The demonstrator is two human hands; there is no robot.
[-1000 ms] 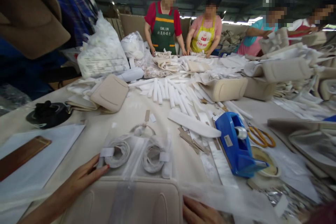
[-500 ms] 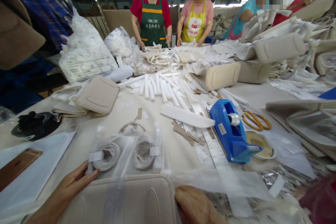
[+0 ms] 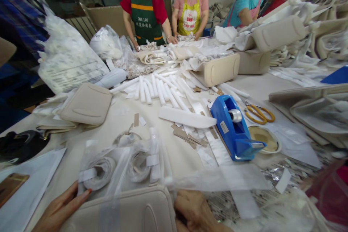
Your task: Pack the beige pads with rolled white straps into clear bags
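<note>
A beige bag [image 3: 136, 208] lies before me with its rounded edge up, a clear strip running over its middle. Beyond that edge, two rolled straps, a left roll [image 3: 104, 174] and a right roll [image 3: 136, 168], sit in clear plastic with white tabs. My left hand [image 3: 62, 204] rests at the bag's upper left, touching the plastic by the left roll, its thumb and fingers stretched apart. Against the bag's right side, my right hand [image 3: 194, 208] is closed with curled fingers, their tips hidden. A clear plastic strip [image 3: 223, 179] stretches just beyond it.
A blue tape dispenser [image 3: 231, 130], orange-handled scissors [image 3: 259, 113] and a tape roll [image 3: 265, 139] stand right. White foam sticks [image 3: 154, 88] lie mid-table. A phone [image 3: 12, 186] is at left, another beige bag [image 3: 87, 105] beyond it. Several co-workers stand across the table.
My view has turned a little right, so the scene sits further left. Both hands stay at the bag; my right fingers look more curled. The co-worker in the green apron has moved a hand.
</note>
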